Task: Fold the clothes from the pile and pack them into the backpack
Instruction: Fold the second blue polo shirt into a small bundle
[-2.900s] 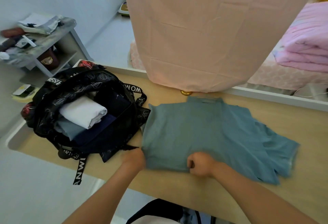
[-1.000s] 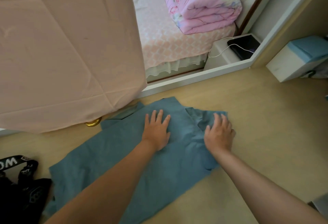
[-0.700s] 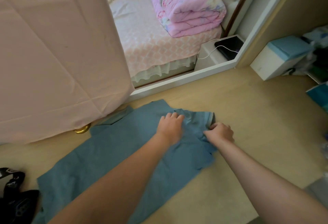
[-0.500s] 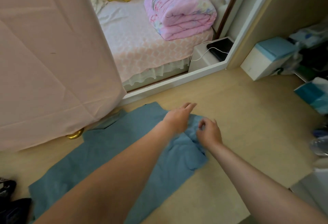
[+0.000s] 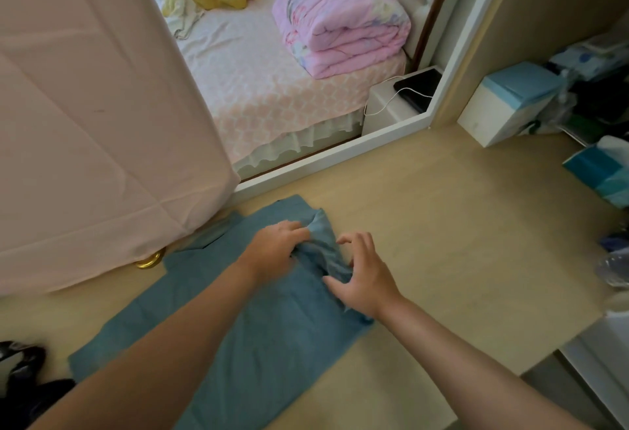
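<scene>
The blue-grey shirt (image 5: 279, 344) is laid flat on the desk (image 5: 442, 242), left of its middle. Its long axis is set diagonally, from the near left edge towards the far edge, with the collar end turned to the far left edge. A bunched sleeve fold at the far right end is gripped by the left hand (image 5: 275, 249), fingers curled into the cloth. The right hand (image 5: 360, 276) is held wide over the same fold, fingers spread and arched, thumb resting on the fabric. A dark part of the backpack (image 5: 23, 365) is seen at the near left corner.
</scene>
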`<state>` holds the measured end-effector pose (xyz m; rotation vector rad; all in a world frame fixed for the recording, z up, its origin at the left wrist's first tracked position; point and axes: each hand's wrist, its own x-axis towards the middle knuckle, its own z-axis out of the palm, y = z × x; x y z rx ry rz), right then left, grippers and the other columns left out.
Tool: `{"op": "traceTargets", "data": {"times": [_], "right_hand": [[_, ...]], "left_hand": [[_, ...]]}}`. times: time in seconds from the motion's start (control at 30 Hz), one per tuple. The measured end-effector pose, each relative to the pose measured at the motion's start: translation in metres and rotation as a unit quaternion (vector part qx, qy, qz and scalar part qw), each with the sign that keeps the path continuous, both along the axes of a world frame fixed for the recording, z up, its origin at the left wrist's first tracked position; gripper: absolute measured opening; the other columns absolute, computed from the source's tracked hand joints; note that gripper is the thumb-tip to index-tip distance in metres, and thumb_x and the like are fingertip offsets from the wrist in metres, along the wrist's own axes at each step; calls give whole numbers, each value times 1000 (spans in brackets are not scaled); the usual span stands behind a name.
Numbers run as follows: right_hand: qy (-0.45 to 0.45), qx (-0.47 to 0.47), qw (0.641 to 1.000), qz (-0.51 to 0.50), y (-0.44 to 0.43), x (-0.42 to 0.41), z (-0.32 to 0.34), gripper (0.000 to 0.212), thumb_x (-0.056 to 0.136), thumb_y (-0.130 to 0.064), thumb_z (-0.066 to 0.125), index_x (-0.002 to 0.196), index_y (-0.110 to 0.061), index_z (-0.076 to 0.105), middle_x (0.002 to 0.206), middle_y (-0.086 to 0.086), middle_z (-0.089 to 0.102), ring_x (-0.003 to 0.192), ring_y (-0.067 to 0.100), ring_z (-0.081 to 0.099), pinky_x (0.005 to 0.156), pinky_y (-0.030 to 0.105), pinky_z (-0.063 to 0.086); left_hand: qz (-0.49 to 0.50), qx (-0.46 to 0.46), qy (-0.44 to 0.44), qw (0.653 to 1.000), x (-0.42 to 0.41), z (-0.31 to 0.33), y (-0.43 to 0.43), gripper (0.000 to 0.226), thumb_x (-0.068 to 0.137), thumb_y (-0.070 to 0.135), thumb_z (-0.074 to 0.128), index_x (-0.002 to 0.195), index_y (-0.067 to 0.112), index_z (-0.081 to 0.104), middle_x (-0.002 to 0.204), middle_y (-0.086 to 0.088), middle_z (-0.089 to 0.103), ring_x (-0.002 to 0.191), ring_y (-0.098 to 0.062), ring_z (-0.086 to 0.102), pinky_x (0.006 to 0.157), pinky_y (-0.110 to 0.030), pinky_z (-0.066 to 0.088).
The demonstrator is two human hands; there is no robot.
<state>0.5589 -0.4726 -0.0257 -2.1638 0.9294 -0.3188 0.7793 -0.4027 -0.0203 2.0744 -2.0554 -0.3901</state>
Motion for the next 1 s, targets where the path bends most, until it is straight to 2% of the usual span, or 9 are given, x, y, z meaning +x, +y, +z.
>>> {"op": "traceTargets", "data": {"times": [0.2, 0.33, 0.43, 0.5, 0.57, 0.63, 0.77, 0.87, 1.0], "right_hand": [[219, 94, 968, 81, 6, 10, -5, 22, 92, -48, 55, 99, -30, 66, 101, -10, 64, 90, 12, 61, 79, 31, 51], [250, -30, 967, 29, 9, 10, -11, 23, 91, -34, 60, 113, -31, 61, 117, -6, 58, 108, 18, 56, 83, 32, 49], [294, -47, 954, -30, 14, 6, -19, 53, 85, -40, 71, 130, -26, 45, 127, 2, 46, 119, 24, 47, 90, 37, 47], [320, -20, 945, -64, 16, 3, -22, 59, 82, -45, 72, 131, -24, 45, 129, 2, 50, 121, 26, 50, 95, 39, 45], [335, -8, 941, -58, 15, 1, -23, 54, 82, -44, 70, 127, -24, 49, 126, 0, 58, 119, 25, 56, 95, 39, 44], [334, 20, 942, -42, 14, 2, -19, 39, 82, -36, 66, 118, -25, 57, 117, -1, 64, 111, 25, 61, 89, 36, 47], [304, 86, 949, -1, 15, 8, -2, 6, 74, -17, 54, 77, -22, 54, 85, -3, 62, 80, 22, 60, 62, 29, 47], [292, 127, 945, 81, 23, 21, 14, 13, 70, -8, 49, 66, -16, 39, 67, -1, 47, 62, 19, 43, 53, 29, 32], [275, 147, 924, 222, 52, 44, 35, 33, 68, -3, 55, 60, -20, 28, 59, -2, 30, 60, 17, 30, 51, 31, 25]], "left_hand": [[24, 92, -30, 995, 12, -35, 63, 34, 68, 4, 61, 88, 30, 67, 94, 1, 59, 84, -24, 55, 69, -31, 34], [31, 32, -85, 995, -7, -17, 30, 28, 68, 2, 65, 83, 26, 68, 94, 3, 60, 84, -21, 54, 71, -29, 34], [-22, 28, -66, 997, -19, -11, -1, 49, 79, -1, 52, 123, 22, 60, 131, 0, 54, 118, -24, 50, 89, -30, 39], [-85, 64, -147, 983, -22, -13, -16, 67, 88, 7, 49, 150, 25, 31, 159, 0, 26, 145, -22, 24, 111, -34, 30], [-125, 113, -217, 961, -22, -13, -25, 74, 95, 17, 50, 156, 26, 9, 162, 2, 15, 149, -20, 16, 116, -35, 24], [-132, 119, -269, 947, -19, -13, -27, 71, 96, 22, 51, 156, 26, 11, 151, 3, 36, 135, -21, 36, 107, -33, 32], [-109, 95, -298, 943, -9, 1, -18, 34, 90, 20, 51, 121, 30, 61, 108, 6, 57, 102, -19, 50, 89, -32, 35], [-90, 21, -254, 963, 4, 20, 8, 19, 68, 17, 61, 86, 21, 67, 104, 2, 54, 86, -20, 51, 67, -31, 35], [15, -69, -226, 972, 14, 26, 74, 25, 61, 16, 65, 86, 15, 60, 97, -4, 60, 73, -25, 58, 55, -33, 36]]}}
